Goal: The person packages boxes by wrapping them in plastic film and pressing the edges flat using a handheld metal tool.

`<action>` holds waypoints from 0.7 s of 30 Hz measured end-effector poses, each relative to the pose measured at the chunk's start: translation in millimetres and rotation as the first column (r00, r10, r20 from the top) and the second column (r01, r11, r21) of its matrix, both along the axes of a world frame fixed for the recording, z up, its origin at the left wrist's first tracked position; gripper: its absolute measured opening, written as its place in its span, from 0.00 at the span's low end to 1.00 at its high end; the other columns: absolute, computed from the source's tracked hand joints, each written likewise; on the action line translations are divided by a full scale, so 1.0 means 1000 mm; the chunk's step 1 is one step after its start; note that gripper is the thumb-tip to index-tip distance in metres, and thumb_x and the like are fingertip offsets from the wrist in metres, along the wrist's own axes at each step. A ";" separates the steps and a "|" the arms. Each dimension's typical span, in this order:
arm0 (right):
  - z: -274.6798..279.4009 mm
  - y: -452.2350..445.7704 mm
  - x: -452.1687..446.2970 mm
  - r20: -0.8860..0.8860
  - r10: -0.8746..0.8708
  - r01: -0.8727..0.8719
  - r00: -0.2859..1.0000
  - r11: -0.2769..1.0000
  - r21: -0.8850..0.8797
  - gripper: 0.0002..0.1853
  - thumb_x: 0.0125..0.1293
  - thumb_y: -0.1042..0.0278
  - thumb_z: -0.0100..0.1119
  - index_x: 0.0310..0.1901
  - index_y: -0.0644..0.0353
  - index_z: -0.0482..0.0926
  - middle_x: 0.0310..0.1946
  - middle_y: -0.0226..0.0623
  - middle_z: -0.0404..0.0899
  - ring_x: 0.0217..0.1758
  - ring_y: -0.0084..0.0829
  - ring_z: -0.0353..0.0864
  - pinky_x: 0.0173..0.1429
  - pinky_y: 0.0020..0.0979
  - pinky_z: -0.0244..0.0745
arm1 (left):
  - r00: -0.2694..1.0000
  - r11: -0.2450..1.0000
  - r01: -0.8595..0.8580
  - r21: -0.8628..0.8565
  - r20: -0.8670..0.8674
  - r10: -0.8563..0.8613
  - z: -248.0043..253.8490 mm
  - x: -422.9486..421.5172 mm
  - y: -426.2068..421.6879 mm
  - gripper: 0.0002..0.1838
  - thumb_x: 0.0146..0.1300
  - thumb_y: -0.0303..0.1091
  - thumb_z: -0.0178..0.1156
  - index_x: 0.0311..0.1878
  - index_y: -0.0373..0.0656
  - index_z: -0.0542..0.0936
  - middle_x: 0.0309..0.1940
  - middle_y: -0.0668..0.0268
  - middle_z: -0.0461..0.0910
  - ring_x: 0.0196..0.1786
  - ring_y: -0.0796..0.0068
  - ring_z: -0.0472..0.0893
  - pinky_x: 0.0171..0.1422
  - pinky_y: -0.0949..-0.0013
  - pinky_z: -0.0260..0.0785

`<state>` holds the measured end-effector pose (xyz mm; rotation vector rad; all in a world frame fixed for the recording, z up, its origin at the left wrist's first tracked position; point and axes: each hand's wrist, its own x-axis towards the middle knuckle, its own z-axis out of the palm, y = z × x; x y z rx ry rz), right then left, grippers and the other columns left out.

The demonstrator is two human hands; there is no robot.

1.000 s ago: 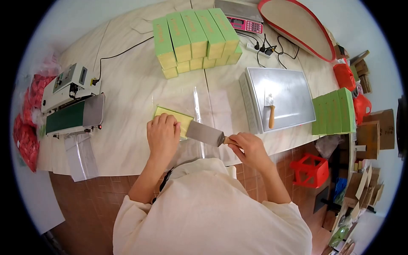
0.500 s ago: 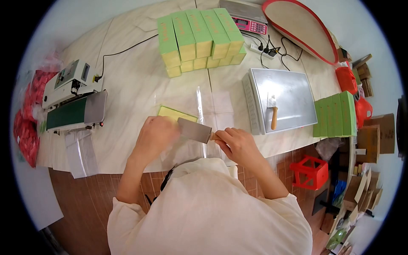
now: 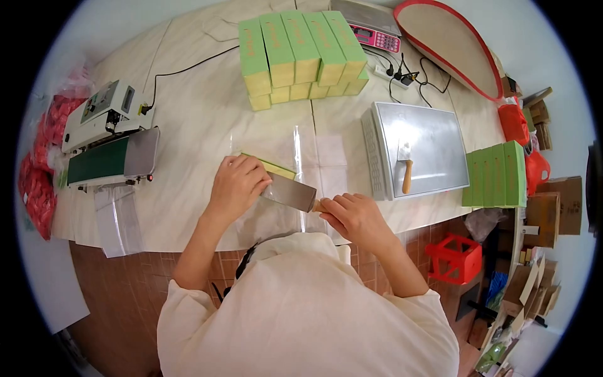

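Note:
My right hand [image 3: 355, 217] is closed around the wooden handle of a wide-bladed knife [image 3: 290, 192], its rectangular metal blade pointing left. My left hand [image 3: 239, 185] has its fingers bent over the left end of a flat green-and-yellow box [image 3: 279, 168], with the fingertips close to the blade's far end. The blade lies along the near side of the box, covering part of it; whether it touches the box I cannot tell. Clear plastic film [image 3: 298, 147] is spread on the table around them.
Green-and-yellow boxes [image 3: 295, 53] are stacked at the back, with more green boxes [image 3: 496, 176] at the right. A metal-topped device [image 3: 433, 138] bears a small wooden-handled spatula [image 3: 407, 176]. A sealing machine [image 3: 107, 138] stands left; a scale [image 3: 377, 39] and power strip [image 3: 396, 76] are behind.
My left hand, blurred before, has settled at the left end of the box, fingers bent over it. The knife has shifted slightly in my right hand's grip area; the view moved a little.

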<state>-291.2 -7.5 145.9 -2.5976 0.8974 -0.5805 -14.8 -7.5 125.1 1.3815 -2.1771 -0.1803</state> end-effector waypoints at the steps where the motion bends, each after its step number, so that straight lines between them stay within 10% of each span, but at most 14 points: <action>1: 0.000 0.000 -0.001 0.002 0.003 -0.003 1.000 1.000 0.000 0.07 0.63 0.67 0.65 0.38 0.57 0.77 0.24 0.32 0.73 0.27 0.35 0.75 0.32 0.35 0.70 | 1.000 1.000 0.006 0.000 -0.015 -0.006 0.000 0.000 0.000 0.07 0.55 0.33 0.68 0.29 0.44 0.79 0.33 0.69 0.76 0.41 0.64 0.76 0.51 0.61 0.64; 21: -0.006 0.018 -0.021 0.198 -0.065 0.016 0.978 0.971 0.240 0.10 0.60 0.73 0.67 0.43 0.62 0.81 0.26 0.38 0.79 0.25 0.37 0.78 0.28 0.33 0.71 | 0.995 1.000 0.012 -0.008 0.103 -0.011 -0.003 0.000 -0.007 0.03 0.55 0.28 0.67 0.32 0.45 0.82 0.35 0.71 0.77 0.44 0.71 0.77 0.57 0.62 0.64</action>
